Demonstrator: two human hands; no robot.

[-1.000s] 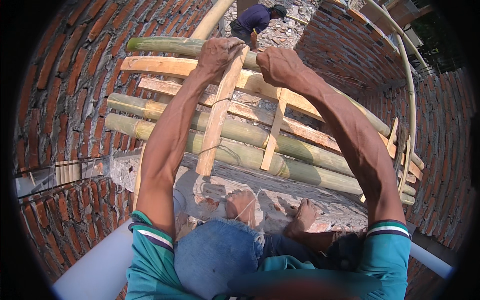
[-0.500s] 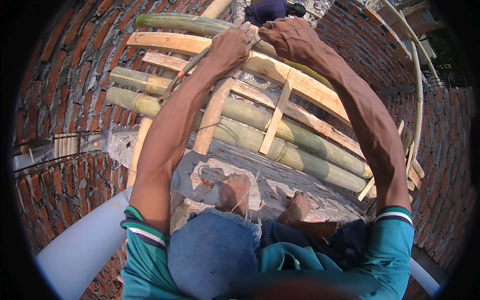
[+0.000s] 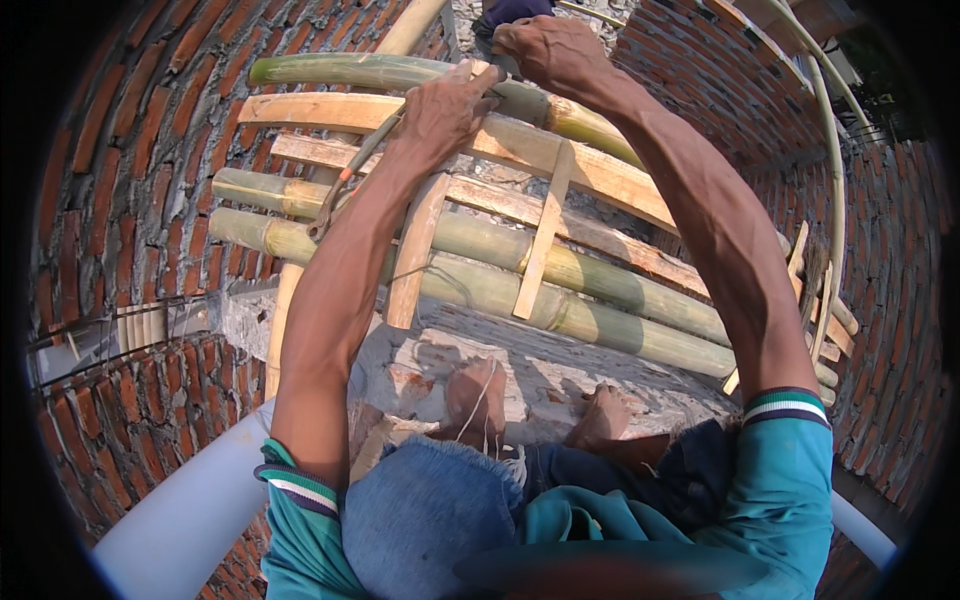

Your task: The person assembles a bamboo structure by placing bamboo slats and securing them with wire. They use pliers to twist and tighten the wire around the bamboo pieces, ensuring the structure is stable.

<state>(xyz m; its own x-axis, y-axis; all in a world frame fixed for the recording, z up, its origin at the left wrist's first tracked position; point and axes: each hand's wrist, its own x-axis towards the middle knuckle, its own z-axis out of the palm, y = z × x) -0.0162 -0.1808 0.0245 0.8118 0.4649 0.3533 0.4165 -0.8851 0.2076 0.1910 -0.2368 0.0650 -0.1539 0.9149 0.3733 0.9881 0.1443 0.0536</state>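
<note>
My left hand (image 3: 445,112) is closed over the far green bamboo pole (image 3: 345,70), next to the top of an upright wooden slat (image 3: 418,250). Just right of it and higher, my right hand (image 3: 555,52) is raised in a fist; what its fingers pinch, if anything, is too small to make out. A thin dark tool with an orange band (image 3: 347,178) lies slantwise on the frame beside my left forearm. Two more bamboo poles (image 3: 470,280) run across nearer to me, with wooden battens (image 3: 520,145) between. A second short slat (image 3: 545,230) crosses them.
My bare feet (image 3: 477,400) rest on a rough masonry ledge (image 3: 530,350). Brick walls (image 3: 130,150) rise left and right. A thick pale blue pipe (image 3: 190,490) passes at lower left. Beyond the frame, part of another person (image 3: 515,10) shows. Tall poles (image 3: 835,180) stand at right.
My right hand has moved up and left, away from the far pole. My left hand has shifted slightly down and left in the picture, still at the pole.
</note>
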